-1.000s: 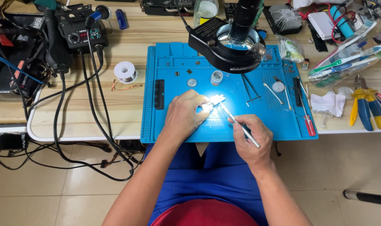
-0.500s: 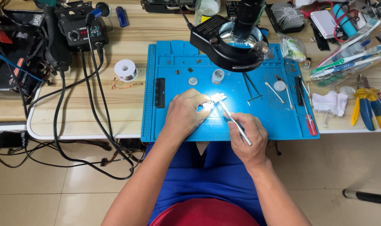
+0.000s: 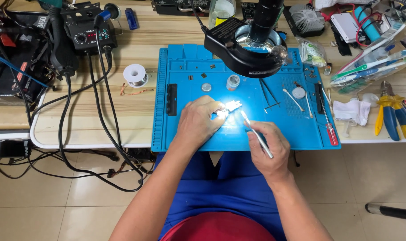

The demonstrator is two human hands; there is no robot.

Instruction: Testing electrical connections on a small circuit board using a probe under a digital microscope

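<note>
While lying brightly lit near the middle of the ribbed blue silicone work mat [image 3: 185, 134], the small silvery metal part [image 3: 229, 107] is being pinched by the left hand [image 3: 200, 120]. Beside it, the right hand [image 3: 267, 149] is gripping slim metal tweezers [image 3: 256, 134], tips nearing that part. Bare mat is lying along the near edge.

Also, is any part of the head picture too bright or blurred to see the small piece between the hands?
Head view: lamp glare whitens the small part beside the left hand, hiding its detail; the right hand and its thin tool look sharp; the mat is evenly lit; the edges bend slightly.
</note>
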